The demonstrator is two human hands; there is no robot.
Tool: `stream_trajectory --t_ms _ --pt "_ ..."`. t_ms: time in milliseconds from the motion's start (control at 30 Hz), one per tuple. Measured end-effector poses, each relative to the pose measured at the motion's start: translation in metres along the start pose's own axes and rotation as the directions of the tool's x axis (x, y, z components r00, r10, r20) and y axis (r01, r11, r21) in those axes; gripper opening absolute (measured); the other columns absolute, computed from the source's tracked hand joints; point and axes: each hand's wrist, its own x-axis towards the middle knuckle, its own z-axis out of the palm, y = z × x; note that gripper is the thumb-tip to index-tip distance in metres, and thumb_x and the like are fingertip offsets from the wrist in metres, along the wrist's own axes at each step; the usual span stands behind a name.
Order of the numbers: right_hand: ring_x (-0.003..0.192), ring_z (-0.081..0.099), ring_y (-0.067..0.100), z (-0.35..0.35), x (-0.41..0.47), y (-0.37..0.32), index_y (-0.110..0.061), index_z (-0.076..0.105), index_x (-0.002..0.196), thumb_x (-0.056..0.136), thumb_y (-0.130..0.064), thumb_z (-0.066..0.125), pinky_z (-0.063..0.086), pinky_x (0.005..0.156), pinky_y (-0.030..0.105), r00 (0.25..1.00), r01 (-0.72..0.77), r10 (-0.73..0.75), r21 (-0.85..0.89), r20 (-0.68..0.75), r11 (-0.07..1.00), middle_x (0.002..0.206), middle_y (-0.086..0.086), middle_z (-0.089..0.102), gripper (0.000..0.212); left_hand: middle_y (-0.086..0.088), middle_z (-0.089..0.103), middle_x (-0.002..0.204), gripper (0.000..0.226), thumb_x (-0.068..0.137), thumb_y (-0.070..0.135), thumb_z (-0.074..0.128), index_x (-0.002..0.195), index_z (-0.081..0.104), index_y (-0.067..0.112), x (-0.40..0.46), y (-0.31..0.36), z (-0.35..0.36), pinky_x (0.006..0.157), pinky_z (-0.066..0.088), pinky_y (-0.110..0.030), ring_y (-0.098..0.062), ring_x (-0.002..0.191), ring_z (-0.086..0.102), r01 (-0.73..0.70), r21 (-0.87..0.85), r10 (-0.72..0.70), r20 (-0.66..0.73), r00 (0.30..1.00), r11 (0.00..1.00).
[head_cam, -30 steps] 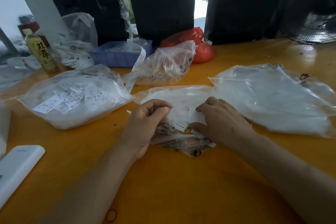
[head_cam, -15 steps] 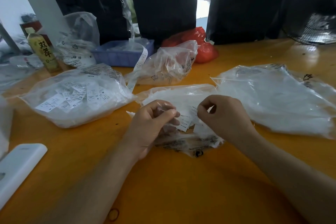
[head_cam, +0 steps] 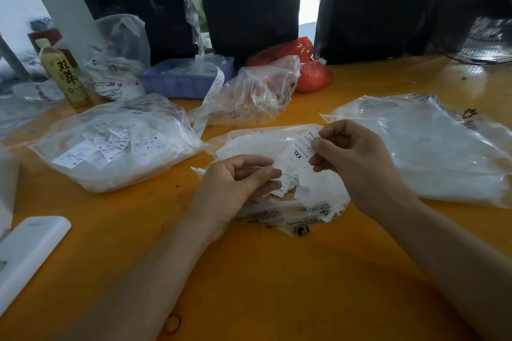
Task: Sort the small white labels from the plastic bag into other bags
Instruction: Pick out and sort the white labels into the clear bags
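My right hand [head_cam: 357, 166] is raised just right of the frame's centre, thumb and forefinger pinching the upper edge of a white label [head_cam: 297, 156] printed XXL, which hangs tilted above the open plastic bag [head_cam: 279, 202] in the middle of the orange table [head_cam: 277, 285]. More small white labels [head_cam: 288, 184] lie loose in that bag's mouth. My left hand [head_cam: 238, 188] sits just left of centre, its fingers curled, thumb laid toward the fingertips right at the loose labels; I cannot tell whether it actually pinches one.

At centre left lies a clear bag of sorted labels [head_cam: 110, 144], sizes such as XL, S and M readable through the plastic. At right, a large flat bag [head_cam: 415, 152] filled with white material spreads toward the frame's edge. Behind centre stands a crumpled clear bag [head_cam: 257, 94], with a red bag [head_cam: 307, 69] behind it and a blue tray [head_cam: 182, 80] to its left. A green-tea bottle [head_cam: 65, 75] stands at upper left, and a white flat device [head_cam: 27, 252] lies at lower left.
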Motion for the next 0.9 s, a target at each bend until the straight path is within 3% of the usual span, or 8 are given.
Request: stream_trajectory --t_ms 100,167,333,500,733,900 --pt "0.079 0.076 0.022 0.000 -0.001 -0.001 -0.010 0.066 0.106 0.094 -0.006 0.070 0.062 0.073 0.029 0.999 0.027 -0.028 0.033 0.016 0.999 0.084 0.007 0.077 0.013 -0.010 0.081 0.109 0.017 0.097 0.028 0.069 0.107 0.080 0.019 0.001 -0.002 0.001 0.083 0.063 -0.028 -0.027 0.102 0.079 0.003 0.003 -0.004 0.006 1.000 1.000" --pt "0.082 0.076 0.023 -0.001 -0.002 -0.002 -0.015 0.069 0.111 0.094 -0.006 0.070 0.062 0.076 0.029 0.998 0.057 -0.058 0.030 0.017 0.998 0.087 0.007 0.077 0.018 -0.010 0.081 0.108 0.021 0.095 0.031 0.068 0.104 0.080 0.018 0.001 -0.002 0.002 0.080 0.064 -0.029 -0.026 0.102 0.079 -0.011 -0.003 0.011 -0.016 1.000 1.000" --pt "0.082 0.076 0.025 -0.001 -0.002 -0.006 -0.011 0.071 0.098 0.092 -0.005 0.073 0.063 0.077 0.031 0.996 0.094 -0.093 0.092 -0.010 0.991 0.084 0.008 0.077 0.008 -0.005 0.082 0.109 0.029 0.086 0.031 0.077 0.110 0.080 0.016 0.002 -0.003 0.000 0.070 0.065 -0.029 -0.021 0.104 0.078 -0.053 0.043 0.054 -0.024 0.998 0.998" --pt "0.081 0.076 0.028 0.001 -0.007 -0.012 -0.011 0.070 0.095 0.091 -0.007 0.074 0.062 0.075 0.030 0.991 0.128 -0.132 0.125 0.027 0.984 0.084 0.010 0.076 0.007 -0.005 0.082 0.108 0.026 0.087 0.027 0.080 0.110 0.082 0.015 0.003 -0.007 -0.002 0.083 0.063 -0.025 -0.023 0.102 0.079 -0.080 0.088 0.080 -0.006 0.997 0.993" --pt "0.079 0.076 0.022 0.005 -0.007 -0.006 -0.012 0.068 0.098 0.093 -0.006 0.071 0.061 0.075 0.028 0.983 0.162 -0.162 0.006 0.091 0.987 0.083 0.005 0.077 0.009 0.000 0.082 0.107 0.035 0.081 0.034 0.082 0.111 0.081 0.015 0.002 -0.006 -0.001 0.092 0.062 -0.029 -0.018 0.102 0.079 -0.115 0.208 0.115 0.013 0.993 0.971" --pt "0.080 0.077 0.019 0.005 -0.006 -0.002 -0.013 0.067 0.100 0.094 -0.009 0.071 0.062 0.076 0.027 0.979 0.181 -0.176 -0.046 0.104 0.982 0.084 0.003 0.077 0.008 0.004 0.082 0.106 0.033 0.083 0.033 0.082 0.112 0.082 0.016 0.002 -0.006 0.000 0.091 0.062 -0.026 -0.014 0.100 0.079 -0.117 0.266 0.112 0.034 0.993 0.957"
